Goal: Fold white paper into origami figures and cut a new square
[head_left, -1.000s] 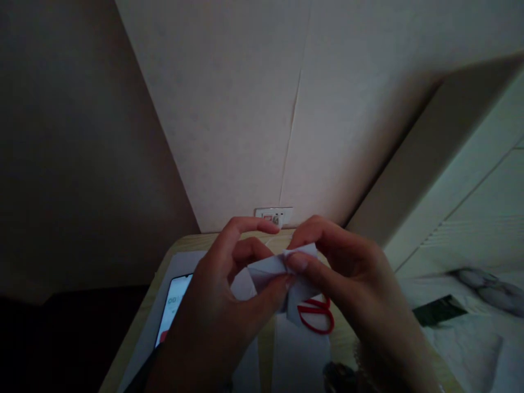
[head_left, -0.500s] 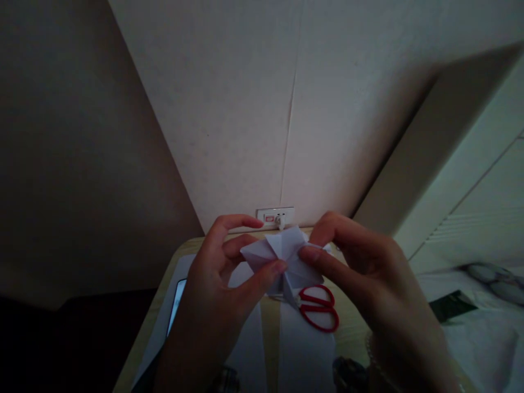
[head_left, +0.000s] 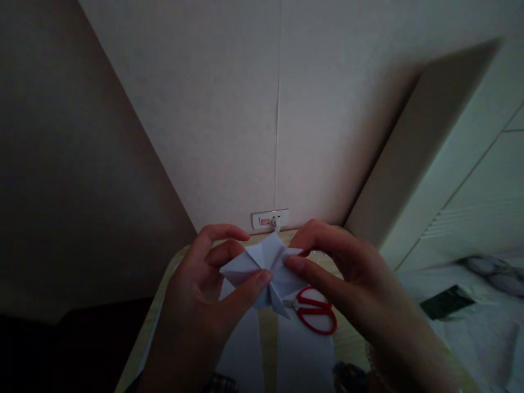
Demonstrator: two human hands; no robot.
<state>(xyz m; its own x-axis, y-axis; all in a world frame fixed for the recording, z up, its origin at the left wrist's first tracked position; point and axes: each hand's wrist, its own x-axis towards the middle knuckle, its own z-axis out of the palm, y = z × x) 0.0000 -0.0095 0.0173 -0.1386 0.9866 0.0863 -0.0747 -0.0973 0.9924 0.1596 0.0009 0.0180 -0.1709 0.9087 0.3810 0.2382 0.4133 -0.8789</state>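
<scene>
Between my two hands is a piece of folded white paper (head_left: 262,256) with several pointed flaps spreading from its middle. My left hand (head_left: 213,295) grips it from the left, its thumb pressed near the centre and the other fingers partly behind it. On the other side, my right hand (head_left: 344,267) pinches a flap at the right edge between thumb and index finger. Below the paper lie scissors with red handles (head_left: 315,311); their blades are partly hidden under it. White sheets (head_left: 305,349) lie on the wooden table (head_left: 269,338) beneath my hands.
A wall socket (head_left: 269,219) with a white plug is just behind the table. At right stands a pale cabinet (head_left: 462,164). A dark green packet (head_left: 446,301) rests on a white cloth surface (head_left: 475,338) to the right of the table.
The folded paper and both hands have shifted slightly left in view, and the paper is tilted a little differently. The camera has turned slightly. Both hands keep hold of the paper.
</scene>
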